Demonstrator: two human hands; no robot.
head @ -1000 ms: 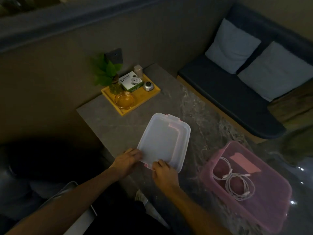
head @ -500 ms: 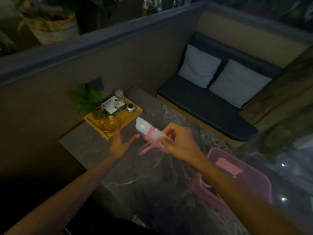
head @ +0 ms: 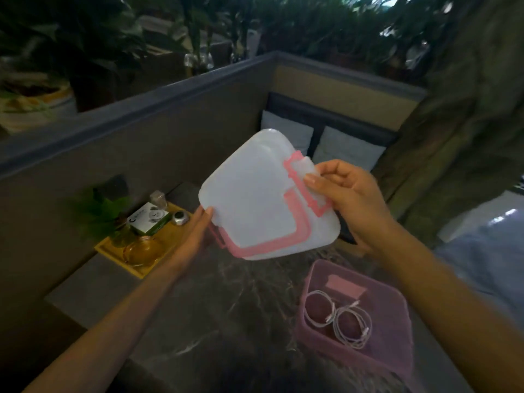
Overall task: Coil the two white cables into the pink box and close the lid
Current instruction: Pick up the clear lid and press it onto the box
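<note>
The lid (head: 255,194) is now coming up off the bench (head: 226,293) — right hand (head: 348,199) pinching its clip, left hand (head: 195,236) seemingly steadying the far edge flat-fingered — both cables (head: 337,319) already lying coiled in the box (head: 354,355) below the grip, awaiting closing.

A dim booth is being enclosed by a tan partition wall with a grey cap (head: 158,89). A dark upholstered bench (head: 329,120) with two pale grey cushions (head: 344,150) is being backed by it, beside a dark marble-veined tabletop (head: 241,304). Leafy green plants (head: 297,26) are being lit from behind the partition.
</note>
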